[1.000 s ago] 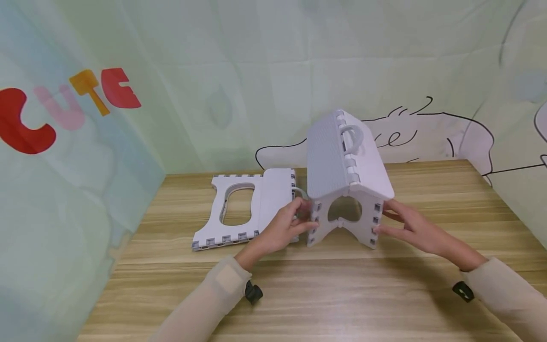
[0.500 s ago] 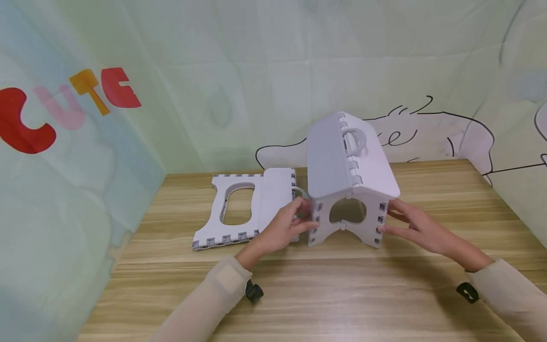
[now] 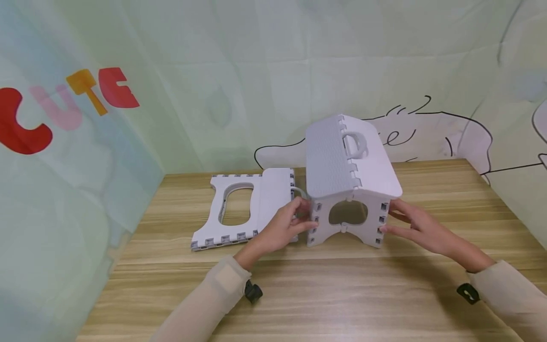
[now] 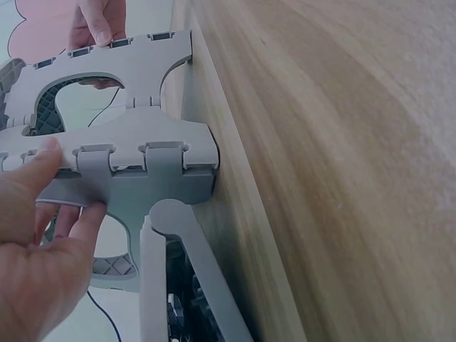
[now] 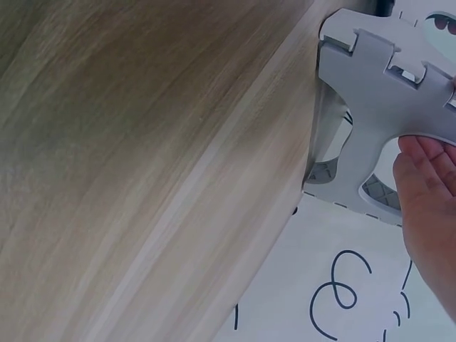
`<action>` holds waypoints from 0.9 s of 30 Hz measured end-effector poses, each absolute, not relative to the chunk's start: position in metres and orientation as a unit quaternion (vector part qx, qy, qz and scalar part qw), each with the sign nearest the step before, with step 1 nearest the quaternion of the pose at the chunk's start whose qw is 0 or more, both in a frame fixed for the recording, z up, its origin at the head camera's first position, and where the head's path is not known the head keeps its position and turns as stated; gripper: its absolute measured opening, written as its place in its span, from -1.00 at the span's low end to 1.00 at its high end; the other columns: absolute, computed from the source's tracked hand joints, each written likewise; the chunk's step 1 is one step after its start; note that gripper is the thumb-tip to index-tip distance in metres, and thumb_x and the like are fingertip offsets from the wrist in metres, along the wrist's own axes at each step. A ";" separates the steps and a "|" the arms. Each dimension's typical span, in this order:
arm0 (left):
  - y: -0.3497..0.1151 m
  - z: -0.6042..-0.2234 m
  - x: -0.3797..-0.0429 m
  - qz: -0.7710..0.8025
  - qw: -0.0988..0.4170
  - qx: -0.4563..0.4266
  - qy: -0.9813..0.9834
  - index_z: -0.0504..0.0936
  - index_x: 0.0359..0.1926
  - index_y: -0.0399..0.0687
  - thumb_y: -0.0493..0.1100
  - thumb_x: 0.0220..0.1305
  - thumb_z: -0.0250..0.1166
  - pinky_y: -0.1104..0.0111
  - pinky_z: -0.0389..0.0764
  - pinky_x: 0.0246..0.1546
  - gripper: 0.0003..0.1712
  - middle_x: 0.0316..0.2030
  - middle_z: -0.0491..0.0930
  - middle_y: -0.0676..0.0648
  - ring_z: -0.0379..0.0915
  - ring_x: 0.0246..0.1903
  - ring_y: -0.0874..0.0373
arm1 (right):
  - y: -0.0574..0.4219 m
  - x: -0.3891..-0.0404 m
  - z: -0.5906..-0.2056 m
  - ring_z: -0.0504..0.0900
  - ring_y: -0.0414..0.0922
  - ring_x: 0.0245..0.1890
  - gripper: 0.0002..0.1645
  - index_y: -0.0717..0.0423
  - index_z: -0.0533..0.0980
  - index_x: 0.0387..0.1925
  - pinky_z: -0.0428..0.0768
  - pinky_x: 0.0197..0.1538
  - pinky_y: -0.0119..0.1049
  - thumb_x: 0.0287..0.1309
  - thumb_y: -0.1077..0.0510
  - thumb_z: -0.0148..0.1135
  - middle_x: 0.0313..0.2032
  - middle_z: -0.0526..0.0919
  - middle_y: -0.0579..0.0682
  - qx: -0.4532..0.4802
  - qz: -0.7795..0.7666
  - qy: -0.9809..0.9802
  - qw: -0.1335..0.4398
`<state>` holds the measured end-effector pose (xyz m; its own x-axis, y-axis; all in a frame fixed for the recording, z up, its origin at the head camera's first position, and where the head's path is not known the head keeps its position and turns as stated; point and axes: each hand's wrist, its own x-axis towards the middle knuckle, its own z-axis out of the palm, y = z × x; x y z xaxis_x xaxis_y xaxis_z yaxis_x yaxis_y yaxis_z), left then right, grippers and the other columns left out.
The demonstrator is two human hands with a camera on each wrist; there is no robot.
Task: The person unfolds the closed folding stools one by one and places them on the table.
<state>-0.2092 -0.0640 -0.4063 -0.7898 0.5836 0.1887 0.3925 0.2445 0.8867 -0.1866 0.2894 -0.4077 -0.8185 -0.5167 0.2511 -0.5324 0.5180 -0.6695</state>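
In the head view a white-and-grey folding stool point(image 3: 326, 159) stands partly unfolded on its legs, its hinged top peaked like a low roof. A loop handle point(image 3: 356, 145) rises from the middle seam. My left hand point(image 3: 282, 225) grips the left side, thumb on the front corner, fingers behind. My right hand point(image 3: 423, 230) holds the right side in the same way. The left wrist view shows the left thumb on the hinge edge and fingers point(image 4: 87, 222) at the side opening. In the right wrist view, the fingers of the right hand point(image 5: 427, 206) reach into the side opening.
A second stool, folded flat point(image 3: 273, 194), lies on the wooden table point(image 3: 325, 294) just left of the first, close to my left hand. A printed cloth point(image 3: 273, 95) with letters and line drawings hangs behind and to the left.
The stool has spread wider: its right side moved right with my right hand, and the peaked top sank and flattened. My left hand stayed about in place.
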 end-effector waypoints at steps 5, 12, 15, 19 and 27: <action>-0.066 -0.410 -0.211 0.547 0.089 0.304 0.775 0.40 0.09 -0.31 -0.31 0.32 0.34 0.28 0.57 0.14 -0.60 0.04 0.52 -0.23 0.46 0.16 -0.08 | 0.288 -0.188 -0.407 0.49 0.13 0.22 -0.25 0.32 0.24 0.39 0.42 0.17 -0.53 0.27 0.25 0.34 0.23 0.51 0.22 0.300 0.392 -0.870 0.006; -0.065 -0.411 -0.209 0.578 0.102 0.296 0.754 0.41 0.11 -0.32 -0.35 0.29 0.35 0.37 0.55 0.13 -0.57 0.06 0.51 -0.23 0.48 0.16 -0.06 | 0.287 -0.189 -0.406 0.52 0.13 0.20 -0.26 0.35 0.29 0.33 0.53 0.19 -0.25 0.21 0.23 0.40 0.17 0.55 0.21 0.283 0.408 -0.868 -0.008; -0.065 -0.412 -0.208 0.582 0.107 0.287 0.753 0.40 0.19 -0.33 -0.29 0.32 0.35 0.33 0.55 0.14 -0.51 0.10 0.48 -0.22 0.46 0.17 -0.06 | 0.287 -0.187 -0.400 0.49 0.30 0.19 -0.17 0.35 0.24 0.37 0.52 0.18 0.10 0.18 0.20 0.43 0.18 0.52 0.30 0.262 0.419 -0.869 -0.019; -0.067 -0.409 -0.206 0.556 0.061 0.275 0.782 0.22 0.41 -0.27 0.08 0.43 0.23 0.25 0.43 0.28 -0.25 0.25 0.37 -0.20 0.32 0.29 -0.06 | 0.290 -0.183 -0.384 0.48 0.35 0.17 -0.21 0.39 0.23 0.37 0.50 0.15 0.23 0.23 0.20 0.35 0.16 0.50 0.38 0.232 0.426 -0.874 0.000; -0.067 -0.376 -0.214 0.493 -0.121 0.302 0.807 -0.03 0.58 -0.04 0.40 0.47 -0.14 0.04 0.04 0.47 -0.09 0.51 0.06 -0.08 -0.09 0.48 0.12 | 0.290 -0.185 -0.347 0.32 0.41 0.28 -0.35 0.21 0.26 0.43 0.37 0.25 0.32 0.43 0.07 0.11 0.35 0.33 0.35 0.184 0.355 -0.903 0.156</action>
